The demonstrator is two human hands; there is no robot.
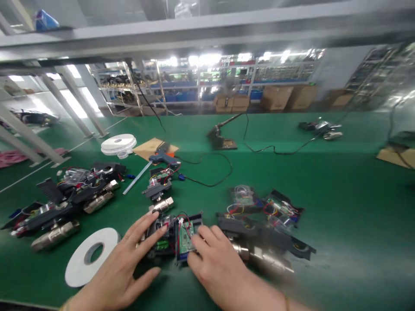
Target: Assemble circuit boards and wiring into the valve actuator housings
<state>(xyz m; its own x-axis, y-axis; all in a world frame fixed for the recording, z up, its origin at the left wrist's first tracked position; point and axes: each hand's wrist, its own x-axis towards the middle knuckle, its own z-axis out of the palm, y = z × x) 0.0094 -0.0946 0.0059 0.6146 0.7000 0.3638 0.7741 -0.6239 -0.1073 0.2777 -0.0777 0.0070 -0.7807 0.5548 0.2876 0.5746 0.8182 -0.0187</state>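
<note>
An electronics assembly workshop: a long green bench [324,181] strewn with wired circuit units [262,211], a soldering iron stand [222,140], far stock shelves [207,82].
</note>
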